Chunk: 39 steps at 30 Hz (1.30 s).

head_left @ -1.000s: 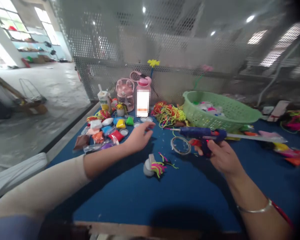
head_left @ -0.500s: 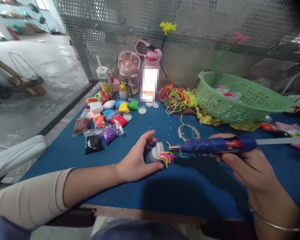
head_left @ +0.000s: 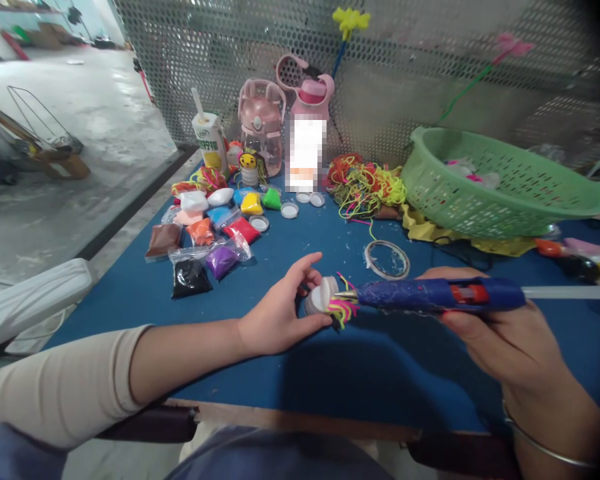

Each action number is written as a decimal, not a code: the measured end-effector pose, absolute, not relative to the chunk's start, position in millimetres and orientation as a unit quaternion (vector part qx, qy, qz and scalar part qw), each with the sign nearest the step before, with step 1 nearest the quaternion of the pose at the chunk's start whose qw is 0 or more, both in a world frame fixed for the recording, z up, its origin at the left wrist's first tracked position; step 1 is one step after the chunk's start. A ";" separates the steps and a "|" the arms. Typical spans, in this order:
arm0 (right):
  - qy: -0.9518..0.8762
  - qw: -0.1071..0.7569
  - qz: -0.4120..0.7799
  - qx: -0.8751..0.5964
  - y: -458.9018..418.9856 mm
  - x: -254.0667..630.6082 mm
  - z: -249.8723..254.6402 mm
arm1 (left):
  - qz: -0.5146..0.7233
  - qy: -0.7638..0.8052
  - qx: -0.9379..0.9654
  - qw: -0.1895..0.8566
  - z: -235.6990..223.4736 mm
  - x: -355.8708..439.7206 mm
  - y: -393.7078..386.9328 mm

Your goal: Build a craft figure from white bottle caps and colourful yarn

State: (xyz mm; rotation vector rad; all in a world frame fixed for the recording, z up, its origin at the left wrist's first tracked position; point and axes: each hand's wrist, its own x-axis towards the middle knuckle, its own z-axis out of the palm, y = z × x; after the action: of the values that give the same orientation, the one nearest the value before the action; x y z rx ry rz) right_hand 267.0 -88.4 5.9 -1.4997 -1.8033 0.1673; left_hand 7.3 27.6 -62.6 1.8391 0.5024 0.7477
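My left hand rests on the blue table, its fingers and thumb curved around a small stack of white bottle caps. Pink, yellow and black yarn strands stick out from the caps' right side. In my right hand is a blue hot glue gun, held level with a glue stick protruding from its back. The metal nozzle points left, at the caps and the upper ends of the yarn; whether it touches them I cannot tell.
Bags of coloured clay lie to the left, with loose caps behind. A tape roll, a yarn heap and a green basket are to the right. A small yellow-faced doll stands before pink bottles.
The glue gun's nozzle has come closer to the caps and yarn. The caps appear turned slightly in my left hand. The camera view has shifted a little.
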 end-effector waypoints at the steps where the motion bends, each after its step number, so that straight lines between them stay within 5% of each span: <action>1: -0.719 0.376 0.082 -0.578 -88.2 268.3 5.0 | 0.313 0.210 0.766 0.521 -62.6 7.3 27.4; 13: -0.753 0.330 0.061 -0.566 -88.4 273.3 1.9 | 0.305 0.209 0.770 0.521 -63.5 7.0 28.2; 34: -0.758 0.381 0.068 -0.525 -80.1 264.6 6.2 | 0.303 0.227 0.762 0.525 -57.8 6.6 26.5; 39: -0.775 0.316 0.050 -0.544 -74.4 264.0 11.7 | 0.305 0.223 0.760 0.529 -60.2 6.6 27.0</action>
State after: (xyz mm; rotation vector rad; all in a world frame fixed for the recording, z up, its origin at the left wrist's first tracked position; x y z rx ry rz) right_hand 264.0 -74.4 11.7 -1.4335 -2.0417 0.1304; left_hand 6.6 27.0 -60.2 1.8144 0.5337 0.7290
